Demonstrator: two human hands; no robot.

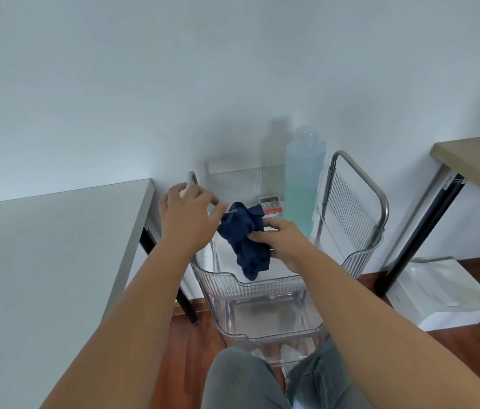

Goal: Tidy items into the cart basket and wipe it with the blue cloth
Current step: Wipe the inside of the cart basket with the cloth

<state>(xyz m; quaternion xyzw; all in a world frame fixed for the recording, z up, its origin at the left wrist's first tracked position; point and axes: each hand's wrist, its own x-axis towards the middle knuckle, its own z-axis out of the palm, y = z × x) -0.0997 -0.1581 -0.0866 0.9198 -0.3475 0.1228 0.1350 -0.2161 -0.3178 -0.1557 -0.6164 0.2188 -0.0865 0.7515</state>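
A clear ribbed plastic cart basket (262, 286) with metal handles stands against the wall in front of me. My right hand (284, 242) is closed on a crumpled dark blue cloth (246, 240) held over the top basket. My left hand (190, 215) hovers with fingers spread by the left metal handle (192, 177), its fingertips touching the cloth's upper corner. Inside the basket stand a tall translucent bottle (303, 184) with green liquid and a small red and white box (270, 205).
A grey table (55, 249) lies to the left, its black leg close to the cart. A wooden desk (477, 160) with a black leg stands at right, above a white box (442, 293) on the wooden floor. Lower cart tiers and my knees are below.
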